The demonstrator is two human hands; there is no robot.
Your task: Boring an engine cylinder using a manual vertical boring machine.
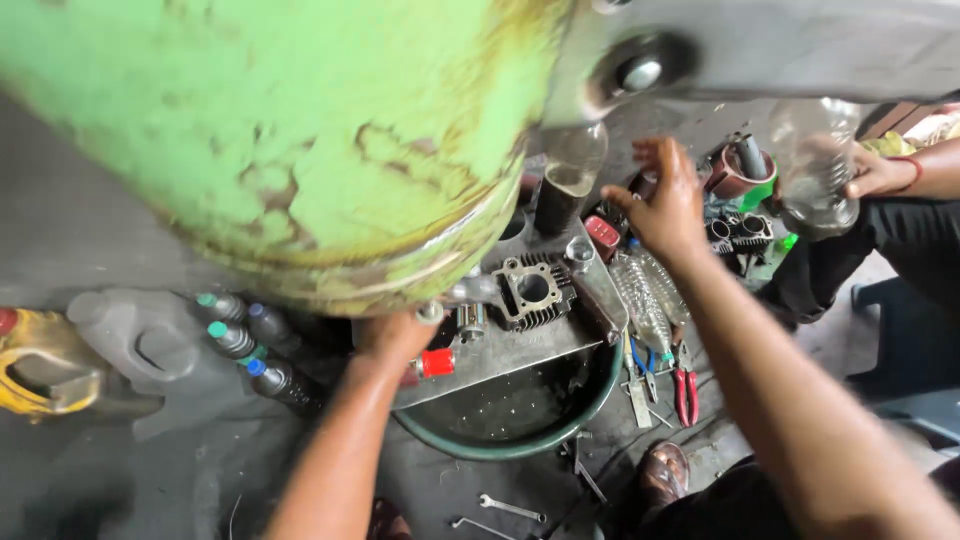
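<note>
**Hands at the parts tray, under the green tank**

Head view: A big green tank [270, 130] with flaking paint fills the upper left and hides much of the work below it. The left hand [395, 335] sits at the near edge of a flat metal tray [530, 345] laid over a dark green basin [590, 405]; its fingers are tucked under the tank, so I cannot tell whether they are closed on anything. A small red-capped part [437, 362] lies just beside the wrist. The right hand [665, 200] is open, fingers spread, hovering above the clutter near a clear plastic bottle [645, 300] lying on its side.

On the tray rests a finned engine cylinder [530, 290], upright with its bore facing up. It looks like cast metal: heavy for its size, stiff, probably oily and therefore slippery. The fins are thin and could chip, so the solid flange corners or the bore seem the safest places to take hold.

Red-handled pliers [685, 392] lie right of the basin. Another person's hand [875, 175] holds a clear bottle [815, 165] at upper right.
</note>
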